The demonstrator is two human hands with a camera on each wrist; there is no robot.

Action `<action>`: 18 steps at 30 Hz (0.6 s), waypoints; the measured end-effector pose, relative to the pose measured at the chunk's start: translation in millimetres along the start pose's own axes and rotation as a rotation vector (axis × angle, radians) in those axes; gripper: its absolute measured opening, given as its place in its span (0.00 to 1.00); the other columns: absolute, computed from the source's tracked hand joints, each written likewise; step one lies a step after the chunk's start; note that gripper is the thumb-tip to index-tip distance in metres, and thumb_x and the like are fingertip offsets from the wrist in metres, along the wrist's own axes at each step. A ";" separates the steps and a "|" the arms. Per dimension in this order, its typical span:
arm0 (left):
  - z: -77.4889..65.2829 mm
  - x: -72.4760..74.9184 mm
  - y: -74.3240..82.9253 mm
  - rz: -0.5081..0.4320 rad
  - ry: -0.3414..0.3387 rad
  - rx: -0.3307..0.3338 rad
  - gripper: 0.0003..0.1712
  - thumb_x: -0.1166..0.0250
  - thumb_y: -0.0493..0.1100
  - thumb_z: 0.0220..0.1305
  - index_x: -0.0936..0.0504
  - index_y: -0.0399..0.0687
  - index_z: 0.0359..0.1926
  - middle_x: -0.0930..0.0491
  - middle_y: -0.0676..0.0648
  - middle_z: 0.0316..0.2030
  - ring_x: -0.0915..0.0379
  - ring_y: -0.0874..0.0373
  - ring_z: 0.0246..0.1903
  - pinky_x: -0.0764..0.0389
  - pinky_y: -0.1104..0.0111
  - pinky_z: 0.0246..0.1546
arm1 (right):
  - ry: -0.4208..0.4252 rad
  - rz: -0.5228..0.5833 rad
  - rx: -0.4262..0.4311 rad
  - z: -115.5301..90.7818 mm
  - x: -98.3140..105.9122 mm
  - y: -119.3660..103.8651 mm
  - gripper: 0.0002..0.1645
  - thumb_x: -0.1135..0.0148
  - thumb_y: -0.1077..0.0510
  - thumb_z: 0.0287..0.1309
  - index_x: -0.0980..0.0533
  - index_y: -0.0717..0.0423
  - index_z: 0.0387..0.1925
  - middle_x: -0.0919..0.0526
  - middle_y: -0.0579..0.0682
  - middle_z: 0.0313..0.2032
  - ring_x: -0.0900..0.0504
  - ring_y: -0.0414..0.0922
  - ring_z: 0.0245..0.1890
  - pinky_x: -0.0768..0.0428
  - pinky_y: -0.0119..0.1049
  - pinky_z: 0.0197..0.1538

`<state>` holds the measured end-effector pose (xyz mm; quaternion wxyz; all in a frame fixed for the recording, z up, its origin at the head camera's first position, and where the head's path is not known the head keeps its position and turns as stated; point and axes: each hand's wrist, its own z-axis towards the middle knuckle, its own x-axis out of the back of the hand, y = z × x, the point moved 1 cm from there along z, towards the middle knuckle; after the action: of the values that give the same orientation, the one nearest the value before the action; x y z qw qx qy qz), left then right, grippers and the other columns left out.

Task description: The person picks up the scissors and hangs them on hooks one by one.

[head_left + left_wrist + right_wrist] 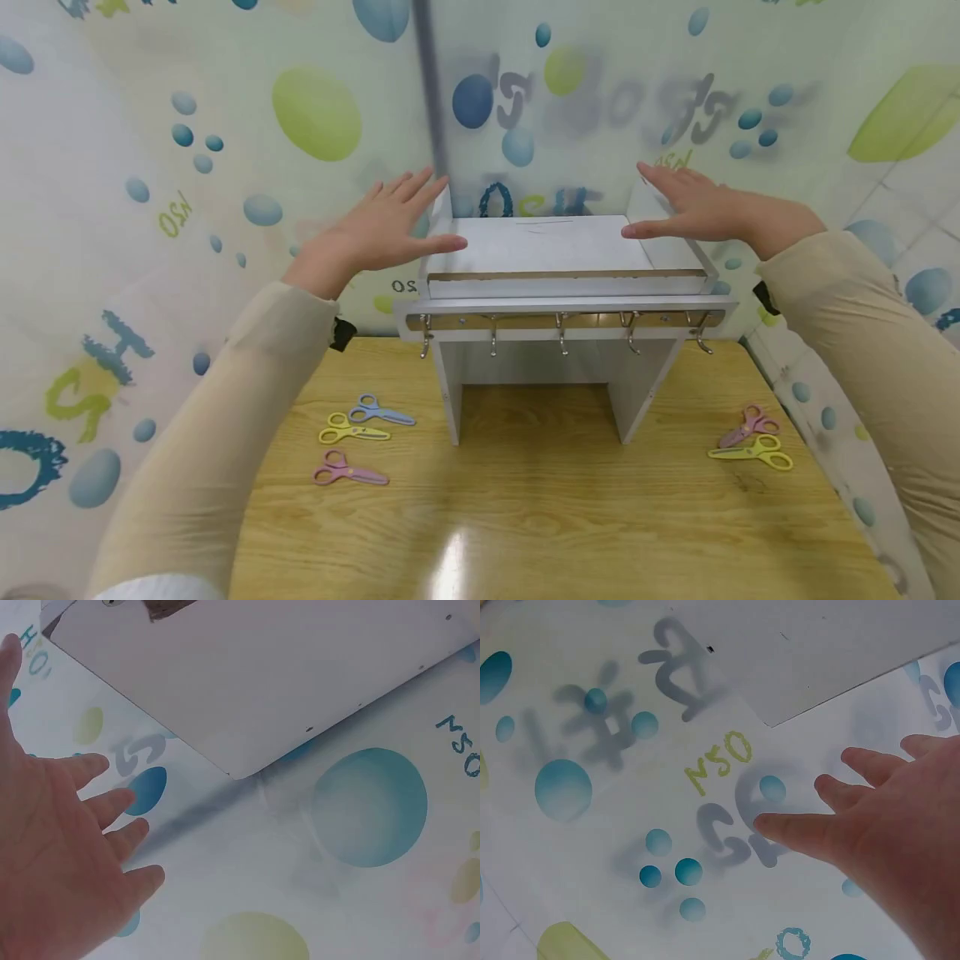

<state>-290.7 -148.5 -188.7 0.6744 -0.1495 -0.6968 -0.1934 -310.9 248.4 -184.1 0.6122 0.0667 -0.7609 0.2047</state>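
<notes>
A white shelf unit (pixel 547 287) with a row of metal hooks (pixel 562 333) along its front stands on the table. My left hand (pixel 378 223) is raised by the shelf's upper left side, fingers spread and straight. On the other side my right hand (pixel 708 207) is held up with its fingers extended and thumb pointing inward. Neither hand holds anything. In the left wrist view, the left hand (pixel 67 847) appears apart from the shelf's side panel (pixel 247 690). The right wrist view has the right hand (pixel 885 817) below a white panel corner (pixel 802 667).
Blue scissors (pixel 382 412), yellow scissors (pixel 356 432) and pink scissors (pixel 351 473) lie on the wooden table (pixel 540 517) at left. At right, another pink pair (pixel 746 427) touches or overlaps a yellow pair (pixel 753 452). A patterned wall covering (pixel 247 100) surrounds the table's back and sides.
</notes>
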 end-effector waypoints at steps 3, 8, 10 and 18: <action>-4.0 -2.4 -2.1 -0.011 0.021 -0.030 0.58 0.54 0.80 0.63 0.67 0.60 0.80 0.70 0.48 0.81 0.75 0.44 0.80 0.69 0.44 0.78 | -0.001 0.007 0.001 -0.6 -0.6 0.7 0.66 0.49 0.25 0.62 0.78 0.47 0.77 0.76 0.61 0.78 0.75 0.67 0.77 0.68 0.72 0.73; -12.2 -6.4 -2.8 -0.023 0.061 -0.095 0.56 0.48 0.76 0.65 0.63 0.60 0.80 0.68 0.49 0.81 0.72 0.45 0.80 0.66 0.46 0.79 | -0.006 0.016 -0.003 -1.5 -1.4 3.3 0.66 0.49 0.25 0.62 0.78 0.47 0.77 0.76 0.60 0.78 0.76 0.67 0.77 0.68 0.73 0.72; -15.4 -7.8 -2.5 -0.027 0.079 -0.125 0.55 0.46 0.74 0.65 0.61 0.60 0.81 0.67 0.50 0.81 0.71 0.45 0.80 0.66 0.46 0.79 | -0.007 0.017 -0.005 -1.9 -1.7 4.8 0.66 0.49 0.25 0.62 0.78 0.47 0.77 0.76 0.60 0.78 0.76 0.68 0.77 0.68 0.73 0.72; -25.6 -14.4 -8.0 -0.107 0.126 -0.194 0.52 0.38 0.70 0.63 0.53 0.65 0.79 0.59 0.55 0.81 0.66 0.49 0.80 0.58 0.47 0.79 | -0.011 0.032 -0.015 -4.6 -3.3 10.5 0.65 0.49 0.26 0.63 0.78 0.45 0.77 0.77 0.58 0.78 0.77 0.68 0.76 0.69 0.75 0.71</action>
<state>-271.3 -166.8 -203.2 0.6878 -0.1643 -0.6381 -0.3046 -309.7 259.2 -188.9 0.6050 0.0507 -0.7668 0.2084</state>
